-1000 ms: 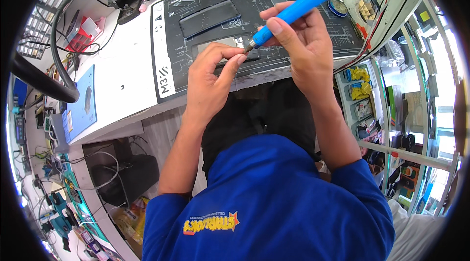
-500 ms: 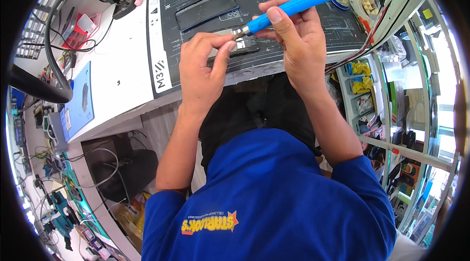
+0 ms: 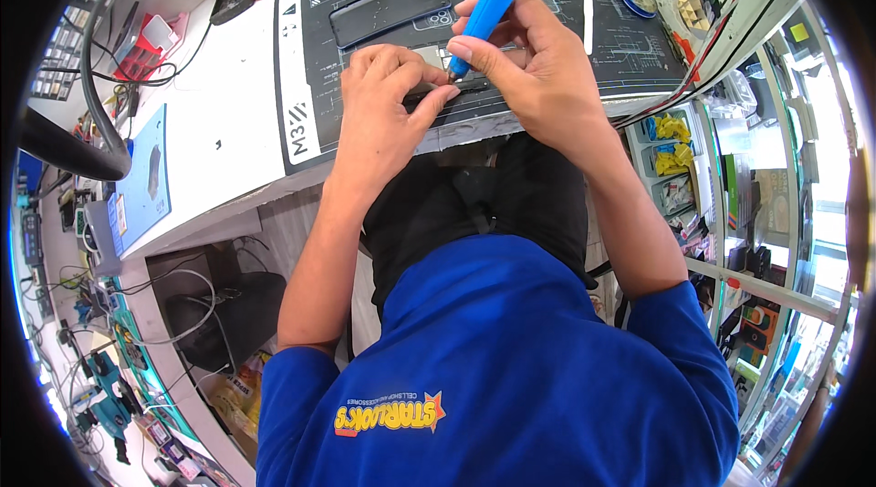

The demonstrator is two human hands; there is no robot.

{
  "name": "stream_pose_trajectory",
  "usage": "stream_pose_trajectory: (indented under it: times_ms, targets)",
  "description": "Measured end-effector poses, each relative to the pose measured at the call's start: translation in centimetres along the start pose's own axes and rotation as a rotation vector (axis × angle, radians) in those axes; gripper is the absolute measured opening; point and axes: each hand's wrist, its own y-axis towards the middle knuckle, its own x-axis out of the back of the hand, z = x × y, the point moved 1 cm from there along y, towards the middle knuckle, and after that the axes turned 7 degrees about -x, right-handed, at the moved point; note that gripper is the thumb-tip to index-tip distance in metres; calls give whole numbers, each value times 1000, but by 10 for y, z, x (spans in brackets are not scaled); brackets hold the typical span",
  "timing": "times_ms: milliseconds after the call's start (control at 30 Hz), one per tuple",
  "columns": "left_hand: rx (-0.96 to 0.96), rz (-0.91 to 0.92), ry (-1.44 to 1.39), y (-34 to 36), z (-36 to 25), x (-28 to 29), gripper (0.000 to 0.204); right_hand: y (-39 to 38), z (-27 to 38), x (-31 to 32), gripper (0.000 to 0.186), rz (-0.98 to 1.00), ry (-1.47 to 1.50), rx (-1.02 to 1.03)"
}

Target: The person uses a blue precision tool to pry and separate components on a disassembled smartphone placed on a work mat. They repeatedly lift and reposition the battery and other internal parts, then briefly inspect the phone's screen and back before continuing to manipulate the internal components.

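Note:
My right hand [image 3: 547, 67] grips a blue-handled screwdriver [image 3: 497, 8], held steeply with its metal tip down. The tip meets an opened phone [image 3: 470, 85], which lies near the mat's front edge and is partly covered by my hands. Beside the tip, the thumb and forefinger of my left hand [image 3: 379, 113] pinch together; what is between them is too small to make out. Farther back lies a dark phone-shaped shell [image 3: 388, 12]. Under all of these is a black printed work mat [image 3: 310, 76].
A white toothbrush [image 3: 589, 17] lies on the mat's right side, near a small round tin [image 3: 639, 0]. Cables [image 3: 721, 58] run down the right edge. At left are a blue pad [image 3: 146, 177], a red tray [image 3: 146, 53] and a thick black bent arm [image 3: 78, 145].
My right hand has come down and tilted the screwdriver from nearly level to steep, its tip now lower at the phone. My left fingers have moved slightly right. The toothbrush is now uncovered.

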Motion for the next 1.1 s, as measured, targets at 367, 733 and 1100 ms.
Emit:
stream_pose_trajectory:
  times_ms: [367,733,1100]
  targets:
    - [29,103,-83,-12,5,5,22,1,-5,-7,38,-17,-33,36]
    - [12,25,-40,-13,1,5,18,1,-2,-6,37,-77,-12,32]
    - [-215,179,236,-22,-10,12,34,-16,3,36,39,-192,32,-23]
